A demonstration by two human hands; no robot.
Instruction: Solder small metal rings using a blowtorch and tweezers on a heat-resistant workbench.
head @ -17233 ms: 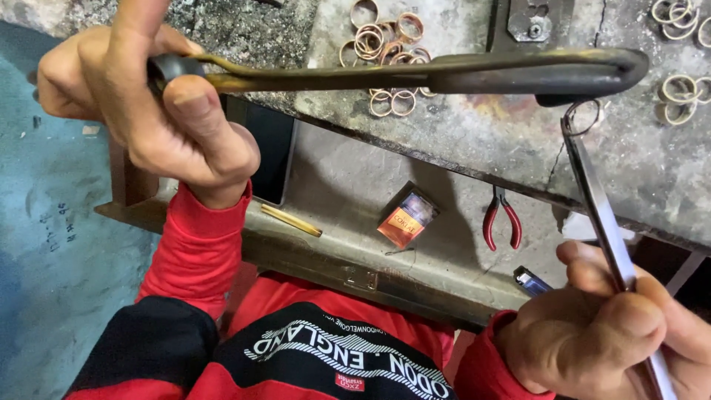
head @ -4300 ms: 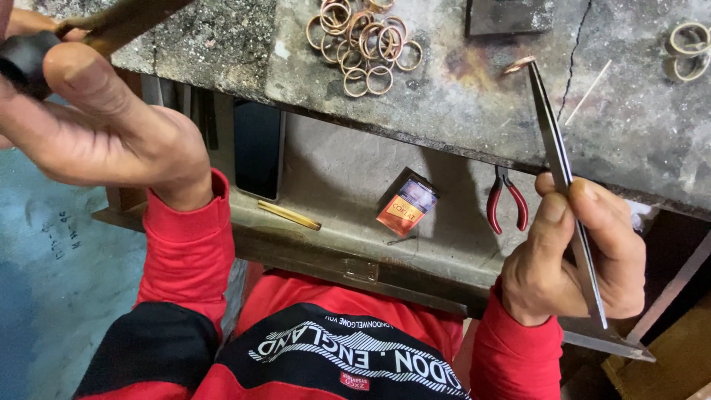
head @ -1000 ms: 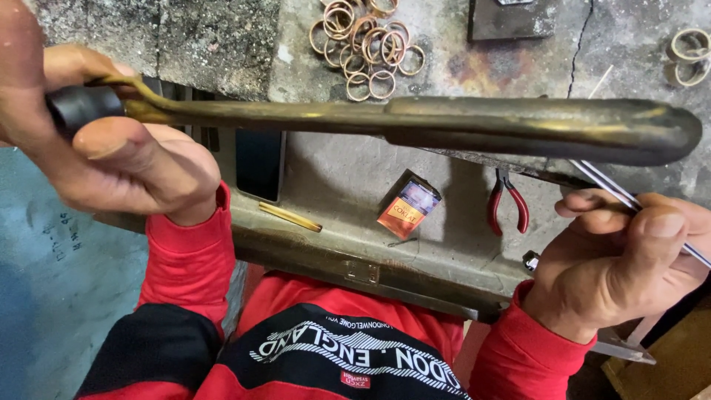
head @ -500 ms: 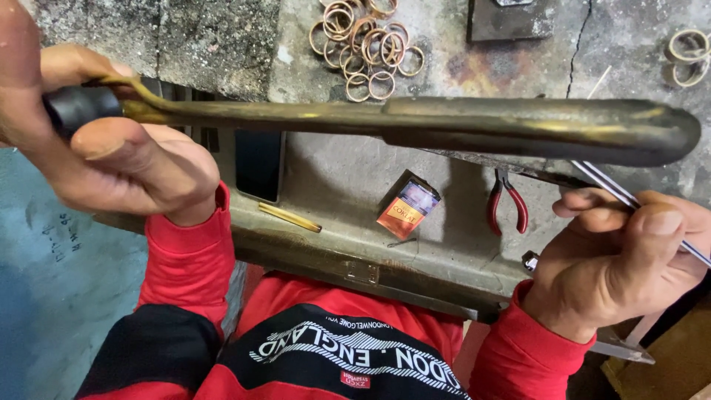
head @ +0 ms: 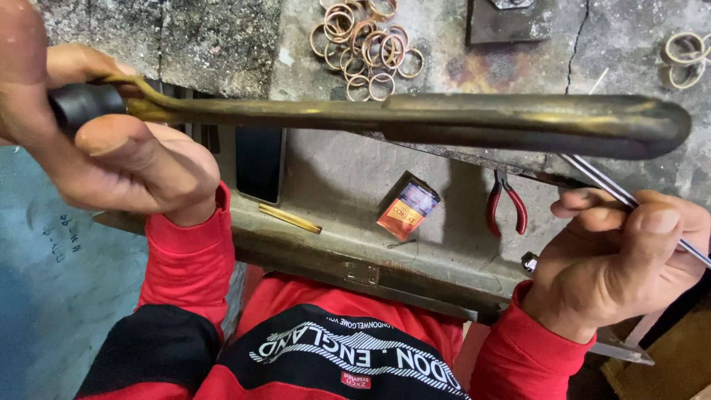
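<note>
A long metal pipe (head: 474,122) stretched across the view, from the left side almost to the right edge. It was dull brass and grey, and its far end was round and bent down. The left hand (head: 111,148) was wrapped tight around the black grip (head: 81,107) at the near end of the pipe, with the thumb pressed flat on top. The pipe was held up in the air above the surface (head: 222,44).

The right hand (head: 622,259) pinched thin silver tweezers (head: 615,191) between the thumb and the fingers. The tweezers pointed up and to the left, and their tip went out of sight behind the pipe's round end.

On the rough grey surface lay a pile of small copper rings (head: 366,44), touching and overlapping each other. A few more rings (head: 685,52) sat near the right edge. A dark metal block (head: 511,22) rested at the top, well apart from the pile.

Below the surface was a metal tray (head: 348,244). In it lay a small orange and purple box (head: 409,210), red pliers (head: 506,207) just beside the box, and a thin brass rod (head: 290,218) to the left. A dark flat slab (head: 259,164) leaned at the back of the tray.

The person wore a red and black shirt (head: 333,348) with long red sleeves.
</note>
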